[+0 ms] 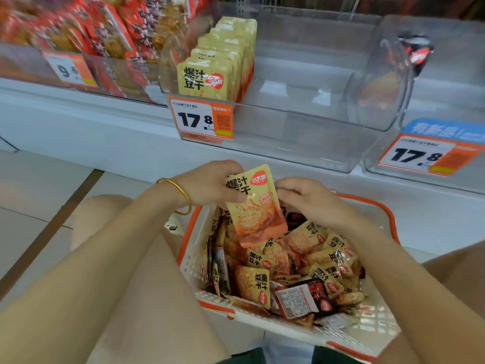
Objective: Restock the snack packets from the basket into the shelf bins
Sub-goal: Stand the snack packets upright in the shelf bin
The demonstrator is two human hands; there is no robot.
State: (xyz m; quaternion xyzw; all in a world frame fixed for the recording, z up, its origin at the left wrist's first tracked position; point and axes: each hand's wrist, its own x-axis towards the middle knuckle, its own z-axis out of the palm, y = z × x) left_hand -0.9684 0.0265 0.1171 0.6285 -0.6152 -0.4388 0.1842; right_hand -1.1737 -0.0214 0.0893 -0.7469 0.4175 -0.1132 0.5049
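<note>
A yellow snack packet (256, 206) with an orange lower end is held upright just above the far left corner of the basket (189, 261), its bottom edge hanging over the heap inside. The left hand (210, 185) grips it by the upper left edge, thumb across the printed front and fingers curled behind. The right hand (307, 198) hovers above the far side of the basket, its fingers bent and close together, their tips at the packet's right edge; whether they pinch it or anything beneath cannot be told. The basket, white mesh with an orange rim, is filled with loose packets (288, 266) of the same yellow kind lying at all angles, with a dark packet (304, 298) showing its back label near the front. A gold bangle (178, 195) sits on the left wrist, just left of the basket. Beyond the basket and above it stands a clear shelf bin (301, 127), holding one upright row of yellow packets (217, 64) along its left side, with a price tag (200, 118) reading 17.8 on its front. Up and to the left of the basket is a bin of red packets (91, 30); up and to the right another clear bin (446, 74) carries a second price label (425, 155).
</note>
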